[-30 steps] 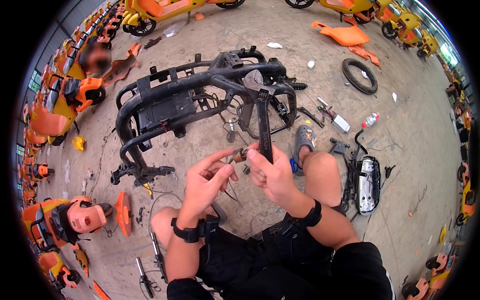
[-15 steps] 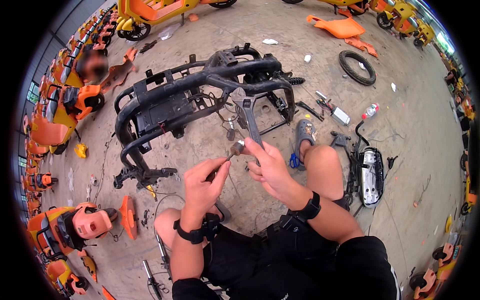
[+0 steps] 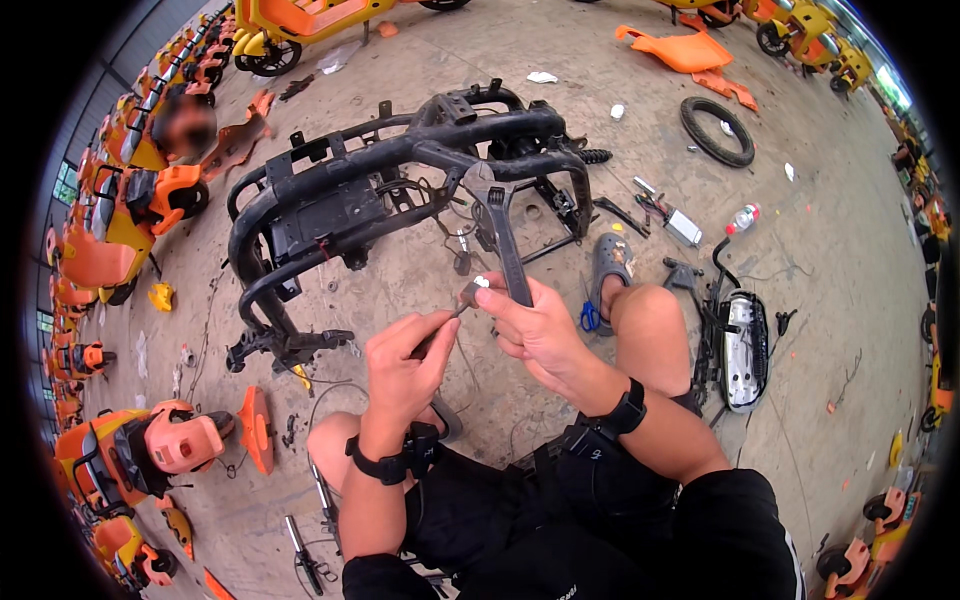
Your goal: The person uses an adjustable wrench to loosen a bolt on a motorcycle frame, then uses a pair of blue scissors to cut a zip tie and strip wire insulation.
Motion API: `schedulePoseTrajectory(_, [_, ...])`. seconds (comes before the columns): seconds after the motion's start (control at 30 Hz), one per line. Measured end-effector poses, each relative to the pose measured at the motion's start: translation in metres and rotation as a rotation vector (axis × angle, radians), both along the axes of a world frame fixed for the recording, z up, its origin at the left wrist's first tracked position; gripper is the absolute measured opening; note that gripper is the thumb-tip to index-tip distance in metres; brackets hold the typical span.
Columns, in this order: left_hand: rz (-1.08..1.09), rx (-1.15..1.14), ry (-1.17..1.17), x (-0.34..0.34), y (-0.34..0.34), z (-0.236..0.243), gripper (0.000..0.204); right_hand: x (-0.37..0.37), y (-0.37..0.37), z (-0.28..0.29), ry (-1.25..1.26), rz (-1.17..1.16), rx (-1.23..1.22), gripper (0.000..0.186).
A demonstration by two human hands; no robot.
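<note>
Work looks partway along: beyond the left hand (image 3: pixel 405 360) and the right hand (image 3: pixel 535 325), a black frame (image 3: pixel 380 157) sits on the floor (image 3: pixel 830 250) with no body panels or wheels that I can see on it, while a small dark part (image 3: pixel 469 295) is up between the fingers, neither set down nor visibly fitted to anything. The hands are near each other but apart; the left pinches the part's thin stem, and the right is closed around the handle of an adjustable wrench (image 3: pixel 505 245), its thumb by the part's pale end, though I cannot tell whether it presses there. The part's long axis slants from the left hand forward and rightward, pale end leading. The wrench points forward from the right hand and slightly left, its head toward the frame. Just right of the right hand are blue scissors (image 3: pixel 589 316), beside a grey clog (image 3: pixel 612 262)
</note>
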State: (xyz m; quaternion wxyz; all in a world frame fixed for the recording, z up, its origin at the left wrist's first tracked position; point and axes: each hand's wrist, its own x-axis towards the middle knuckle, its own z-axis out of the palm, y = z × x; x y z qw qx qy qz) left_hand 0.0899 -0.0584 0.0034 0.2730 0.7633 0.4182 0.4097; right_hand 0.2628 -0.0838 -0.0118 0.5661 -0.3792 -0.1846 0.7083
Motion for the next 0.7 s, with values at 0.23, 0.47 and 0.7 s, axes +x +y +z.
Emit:
schedulePoseTrajectory(0.23, [0.002, -0.140, -0.012, 0.000, 0.003, -0.002, 0.008, 0.003, 0.001, -0.003, -0.104, -0.030, 0.086, 0.035])
schedulePoseTrajectory(0.47, [0.019, -0.373, -0.141, -0.011, 0.005, -0.004, 0.017, 0.020, 0.003, 0.007, -0.099, -0.124, 0.150, 0.040])
schedulePoseTrajectory(0.7, [-0.022, -0.382, -0.139, -0.012, 0.006, -0.009, 0.016, 0.021, -0.001, 0.007, -0.133, -0.075, 0.144, 0.040])
